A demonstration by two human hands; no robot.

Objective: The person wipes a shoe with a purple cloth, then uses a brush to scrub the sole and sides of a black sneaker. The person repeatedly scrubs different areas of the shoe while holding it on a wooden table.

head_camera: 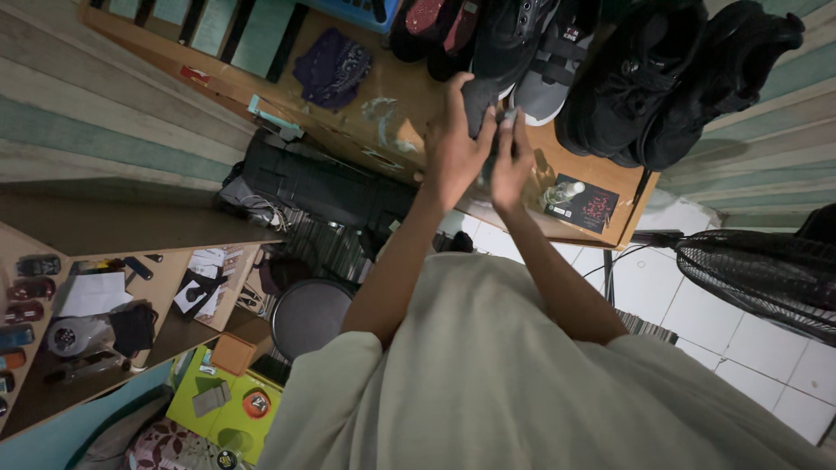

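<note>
My left hand [455,144] and my right hand [512,161] are raised together over a wooden shelf top [383,96]. Between them they pinch a small dark object [481,109] right beside a grey and black sneaker [544,70]. What exactly the object is stays unclear in the dim light. Both hands have fingers closed around it, the left from the left side, the right from below right. My pale shirt [522,383] fills the lower part of the view.
Several black shoes [670,78] line the shelf's far side, with a purple cloth [333,65] at left and a dark card [583,207] at right. A black bag [322,187], a round stool [309,315], a cluttered side shelf [104,313] and a black fan [766,270] stand below.
</note>
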